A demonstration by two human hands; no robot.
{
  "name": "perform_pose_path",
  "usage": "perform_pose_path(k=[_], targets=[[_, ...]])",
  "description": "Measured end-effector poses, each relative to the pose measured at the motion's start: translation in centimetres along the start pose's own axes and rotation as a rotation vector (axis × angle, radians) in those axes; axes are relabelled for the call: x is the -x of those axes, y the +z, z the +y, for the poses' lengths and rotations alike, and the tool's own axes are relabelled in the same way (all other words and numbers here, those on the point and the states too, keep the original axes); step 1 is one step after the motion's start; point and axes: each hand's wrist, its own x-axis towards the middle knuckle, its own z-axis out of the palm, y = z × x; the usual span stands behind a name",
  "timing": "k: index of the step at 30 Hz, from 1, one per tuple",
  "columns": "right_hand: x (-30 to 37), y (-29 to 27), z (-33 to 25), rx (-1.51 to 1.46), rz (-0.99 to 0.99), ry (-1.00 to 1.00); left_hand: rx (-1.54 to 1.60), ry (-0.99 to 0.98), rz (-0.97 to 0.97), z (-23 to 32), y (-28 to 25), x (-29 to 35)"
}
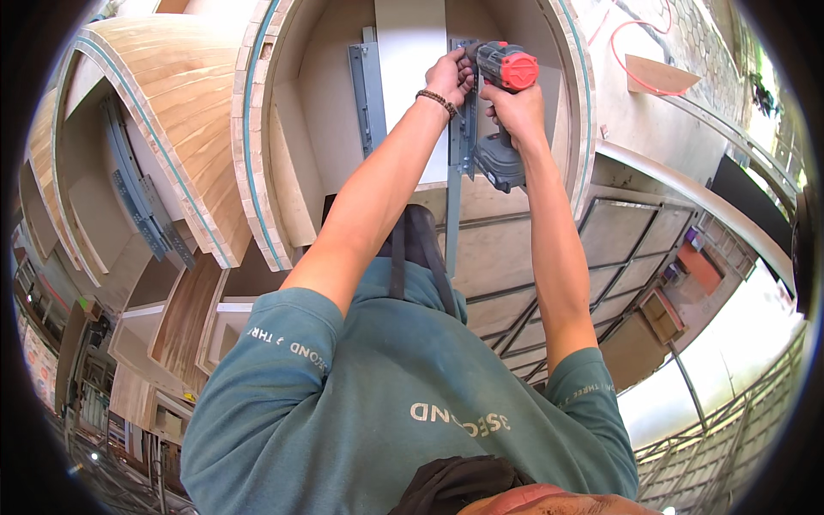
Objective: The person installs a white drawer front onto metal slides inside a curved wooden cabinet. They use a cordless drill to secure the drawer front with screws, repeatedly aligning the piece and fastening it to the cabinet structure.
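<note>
While we look down past our own teal T-shirt (378, 403) and two bare forearms, both arms reach away from us into a plywood cabinet carcass (283, 129). Nearest the body, a dark strap or bag (419, 249) sits between the arms; we cannot tell which.

Further out, our right hand (515, 107) is wrapped tight around the grip of a cordless drill-driver (505, 73) — red and grey body, dark battery pack hanging below the wrist. Its nose points left, against a grey metal drawer slide (463, 129) that stands upright on the cabinet's inner panel. Our left hand (451, 75), with a beaded bracelet (438, 103) at the wrist, is closed at the top of that slide beside the drill's nose, fingers pinching at or near the bit; the fastener itself is hidden from us.

A second grey slide (365, 94) is mounted on the facing panel, across a white back board (412, 69).

The risks, as we judge them: the left fingers sit very close to the turning bit, so a slip off the screw head could catch them. If the hold on the slide loosens, the rail may shift out of line with its partner.

Farthest off, another curved cabinet (163, 112) lies to the left.
</note>
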Motion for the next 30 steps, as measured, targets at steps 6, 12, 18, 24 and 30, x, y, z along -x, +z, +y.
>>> perform_pose_path(k=[6,12,18,24,30], targets=[[-0.2,0.0,-0.5,0.028,-0.007,-0.016,0.044,0.007,-0.021,-0.3,-0.1,-0.5],[-0.8,-0.4,-0.7,0.069,-0.046,-0.006,0.005,-0.001,-0.014,-0.1,0.1,0.2],[-1.0,0.0,-1.7,0.069,-0.049,-0.018,0.020,-0.004,-0.007,0.2,0.1,0.4],[-2.4,-0.3,-2.8,0.265,-0.076,-0.036,-0.100,0.291,0.185,-0.2,1.0,3.5],[-3.8,-0.6,-2.9,0.476,-0.118,-0.060,-0.278,0.882,0.213,0.4,2.5,9.3]])
